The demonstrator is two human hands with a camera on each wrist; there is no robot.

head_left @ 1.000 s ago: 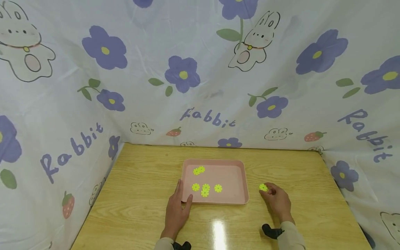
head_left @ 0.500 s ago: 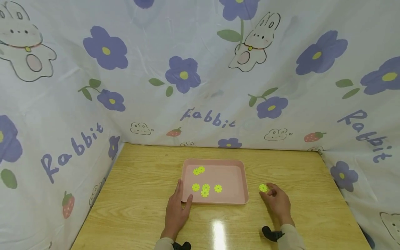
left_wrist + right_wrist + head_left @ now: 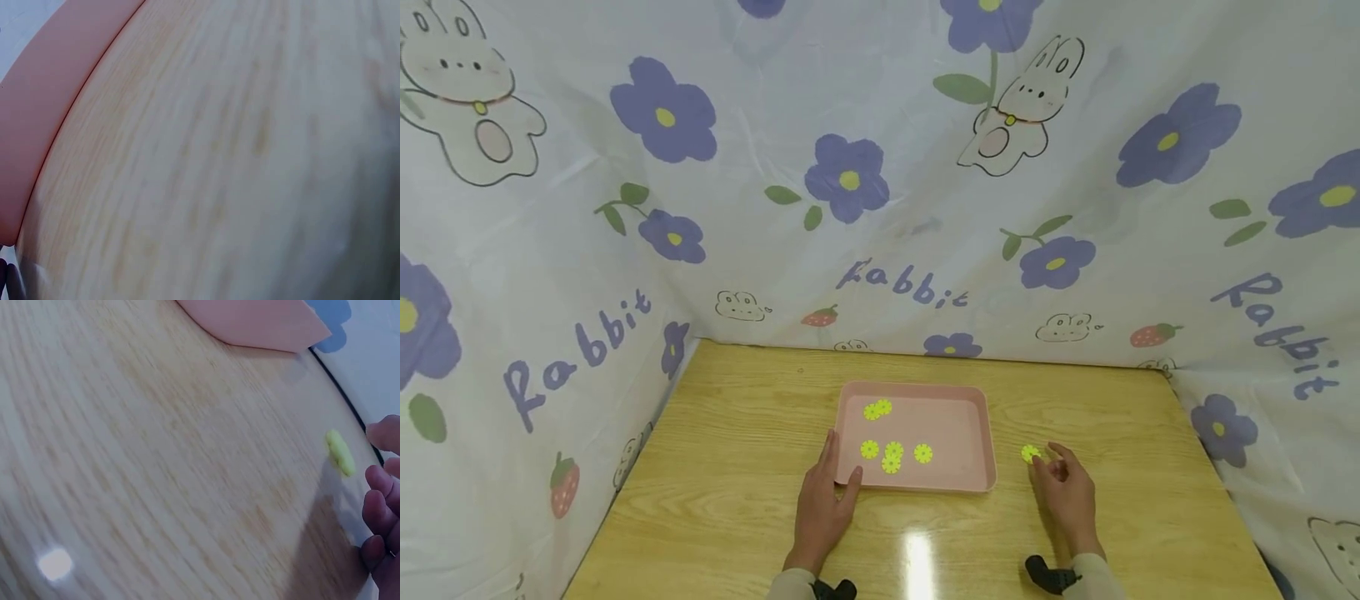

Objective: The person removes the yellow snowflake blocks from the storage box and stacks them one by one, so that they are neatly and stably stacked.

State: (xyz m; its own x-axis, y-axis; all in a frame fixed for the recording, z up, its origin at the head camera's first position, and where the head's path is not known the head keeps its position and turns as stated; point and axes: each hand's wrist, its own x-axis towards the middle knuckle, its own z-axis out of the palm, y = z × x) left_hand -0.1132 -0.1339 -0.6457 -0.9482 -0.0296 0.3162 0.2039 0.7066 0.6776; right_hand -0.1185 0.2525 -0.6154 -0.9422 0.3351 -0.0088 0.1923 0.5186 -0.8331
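Observation:
A pink rectangular tray (image 3: 951, 433) lies on the table, with several small yellow-green notched discs (image 3: 922, 453) in it, some overlapping. My left hand (image 3: 823, 508) rests at the tray's near left corner, straight fingers along its outer left side and thumb at the front rim. To the right of the tray, my right hand (image 3: 1067, 492) is beside one more yellow-green disc (image 3: 1028, 453); the thumb overlaps its edge in the head view. In the right wrist view this disc (image 3: 339, 453) sits apart from the visible fingers (image 3: 380, 509). The left wrist view catches only the tray's side (image 3: 56, 106) and table.
The wooden table (image 3: 737, 433) is enclosed by a white cloth (image 3: 745, 92) printed with rabbits and purple flowers, at the back and both sides. A black wrist mount (image 3: 1048, 575) sits on the right wrist, another (image 3: 835, 591) on the left.
The right index finger has lifted away from the disc, which the thumb and finger pinched before. The disc has shifted very slightly. The left hand and the tray have stayed in place.

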